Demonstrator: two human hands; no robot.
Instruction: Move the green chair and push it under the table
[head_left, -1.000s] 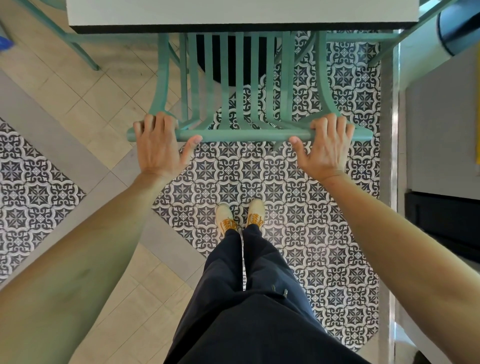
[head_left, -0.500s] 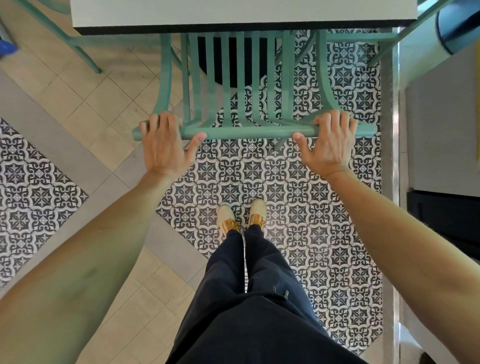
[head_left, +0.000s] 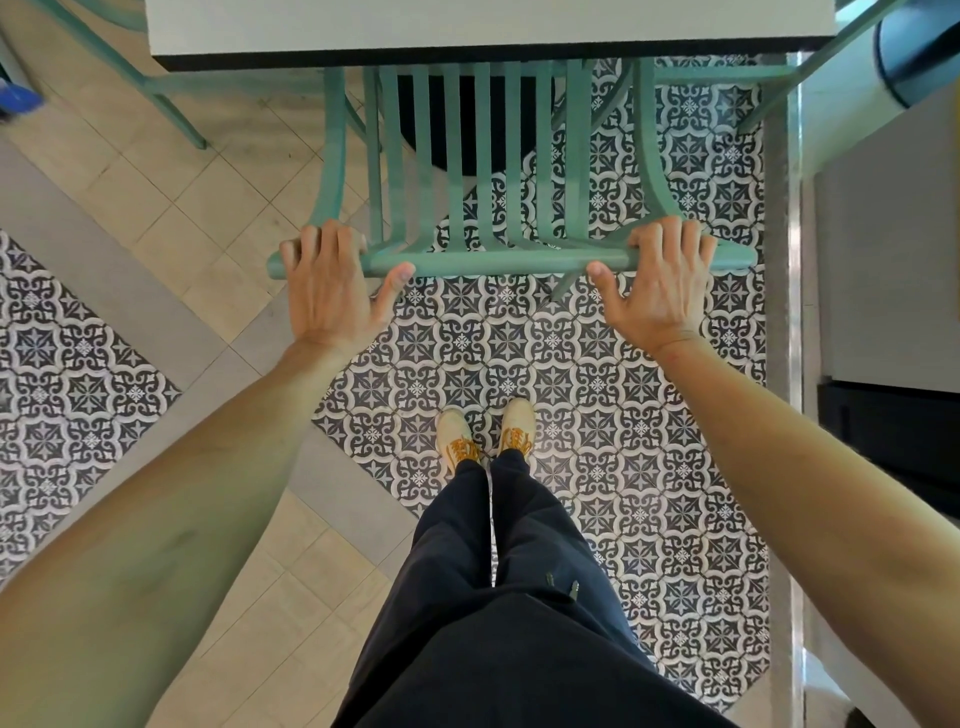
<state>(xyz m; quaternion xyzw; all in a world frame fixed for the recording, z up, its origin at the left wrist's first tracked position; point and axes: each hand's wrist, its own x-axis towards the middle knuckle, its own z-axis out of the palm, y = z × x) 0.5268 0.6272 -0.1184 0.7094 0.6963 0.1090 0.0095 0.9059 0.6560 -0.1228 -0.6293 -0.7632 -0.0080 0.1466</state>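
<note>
Head view — green chair (head_left: 511, 208): seat tucked beneath table (head_left: 488, 31), backrest top rail exposed; left hand (head_left: 330, 288) and right hand (head_left: 657, 286) each clasped over that rail — patterned tile floor (head_left: 597, 395) below.

bright, even daylight, soft shadows (wide-angle bending at edges), sharp throughout, faint glare right.

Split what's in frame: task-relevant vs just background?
Job: green chair, gripped at the top rail by left hand and right hand; table it goes under.

Background: second green chair's legs, blue object, grey cabinet, patterned floor tiles.
</note>
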